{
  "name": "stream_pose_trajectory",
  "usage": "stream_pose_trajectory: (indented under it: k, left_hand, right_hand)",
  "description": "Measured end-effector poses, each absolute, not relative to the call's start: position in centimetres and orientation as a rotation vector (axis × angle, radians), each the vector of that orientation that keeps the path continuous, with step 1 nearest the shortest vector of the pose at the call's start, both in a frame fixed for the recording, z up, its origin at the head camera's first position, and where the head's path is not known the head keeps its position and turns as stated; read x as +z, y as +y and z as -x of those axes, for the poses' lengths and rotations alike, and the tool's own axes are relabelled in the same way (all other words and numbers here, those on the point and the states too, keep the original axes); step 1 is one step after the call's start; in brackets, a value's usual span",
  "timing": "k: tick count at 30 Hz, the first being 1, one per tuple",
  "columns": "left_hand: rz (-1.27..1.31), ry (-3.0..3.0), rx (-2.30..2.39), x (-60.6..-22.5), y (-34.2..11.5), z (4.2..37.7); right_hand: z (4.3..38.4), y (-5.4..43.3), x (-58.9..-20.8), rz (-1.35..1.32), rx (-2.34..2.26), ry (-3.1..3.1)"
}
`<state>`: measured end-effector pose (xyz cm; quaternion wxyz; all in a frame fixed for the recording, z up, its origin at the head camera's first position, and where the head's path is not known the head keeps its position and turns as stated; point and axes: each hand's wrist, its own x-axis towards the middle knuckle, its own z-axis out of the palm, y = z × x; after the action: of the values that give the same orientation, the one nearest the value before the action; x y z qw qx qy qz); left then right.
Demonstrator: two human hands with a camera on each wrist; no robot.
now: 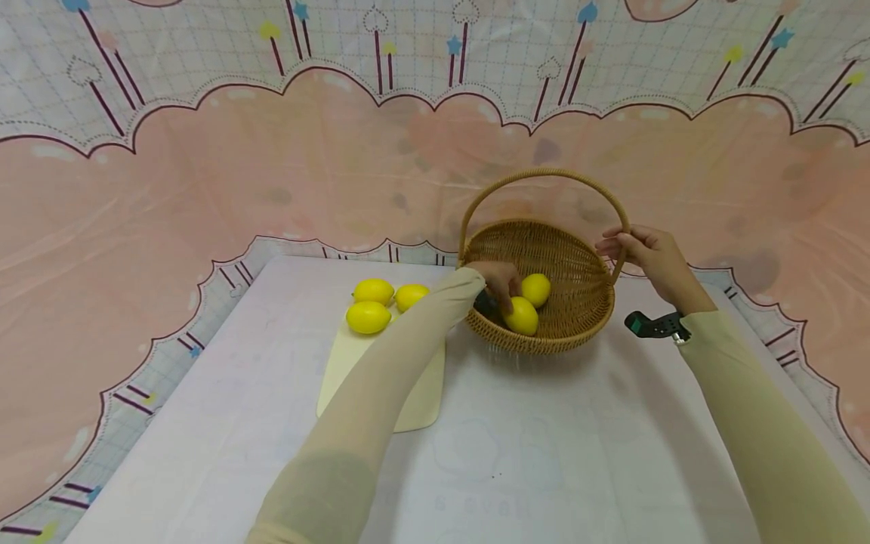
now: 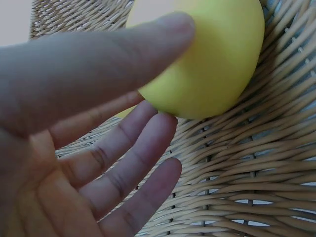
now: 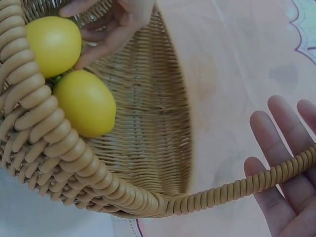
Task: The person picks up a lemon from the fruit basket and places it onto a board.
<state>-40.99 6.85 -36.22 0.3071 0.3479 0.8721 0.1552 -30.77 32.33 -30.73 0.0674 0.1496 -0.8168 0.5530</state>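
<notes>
Inside the wicker basket [image 1: 537, 345], my left hand [image 1: 499, 279] pinches a lemon [image 1: 522, 316], its thumb across the near side. In the left wrist view that lemon [image 2: 217, 59] is at the top, with the other fingers loosely bent below it. A second lemon [image 1: 536, 290] lies beside it in the basket, as the right wrist view also shows. My right hand [image 1: 655, 257] holds the right side of the arched basket handle [image 1: 544, 174]. In the right wrist view its fingers [image 3: 284, 143] pass behind the handle.
A cream cutting board [image 1: 418, 404] lies left of the basket, partly under my left forearm. At its far end are three lemons [image 1: 368, 317]. Everything stands on a white table [image 1: 516, 461]. A patterned cloth [image 1: 340, 181] hangs behind and around it.
</notes>
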Motion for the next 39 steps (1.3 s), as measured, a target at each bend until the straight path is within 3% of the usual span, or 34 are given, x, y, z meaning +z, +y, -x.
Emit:
stream_pose_trajectory:
  k: [39]
  left_hand:
    - [-1.060,2.226,0.274,-35.9,7.4,40.2]
  right_hand:
    - [30.9,32.5,-31.0,-0.450,1.640,-2.469]
